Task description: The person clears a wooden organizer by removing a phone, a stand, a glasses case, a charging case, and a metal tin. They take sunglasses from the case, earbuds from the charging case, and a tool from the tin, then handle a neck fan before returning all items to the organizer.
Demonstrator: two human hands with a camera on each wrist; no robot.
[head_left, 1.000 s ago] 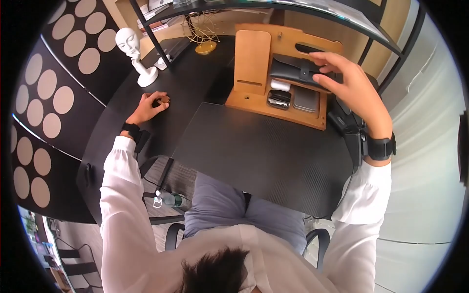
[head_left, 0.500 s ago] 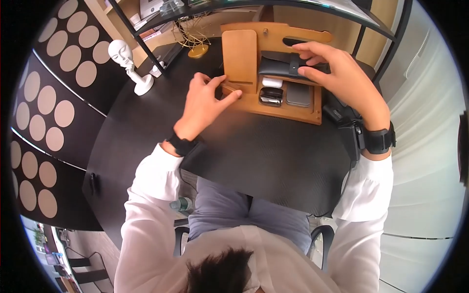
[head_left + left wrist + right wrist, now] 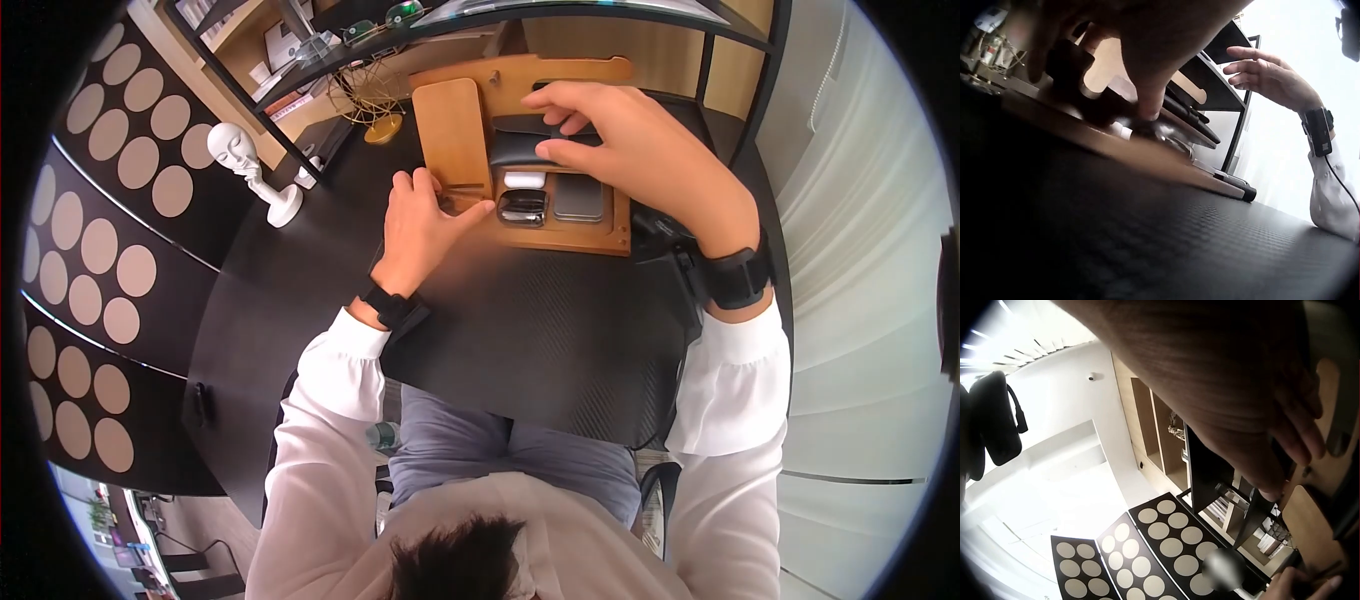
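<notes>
The left hand (image 3: pixel 416 225) pinches a small brown object (image 3: pixel 1075 75) at the wooden desk organizer (image 3: pixel 570 240), while the right hand (image 3: pixel 640 150), loosely open, hovers by the black case (image 3: pixel 515 150).

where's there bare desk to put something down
The black desk is bare in front of the wooden organizer, and on the left between the white figurine and the left sleeve. It's crowded on the organizer: dark pouch, white case, gray tin, left hand at its corner.

White figurine (image 3: pixel 258 183) beside a black shelf frame (image 3: pixel 290 148), gold wire ornament (image 3: pixel 383 129), dark panels (image 3: pixel 118 205) with pale circles, whitish curtain (image 3: pixel 865 330).
</notes>
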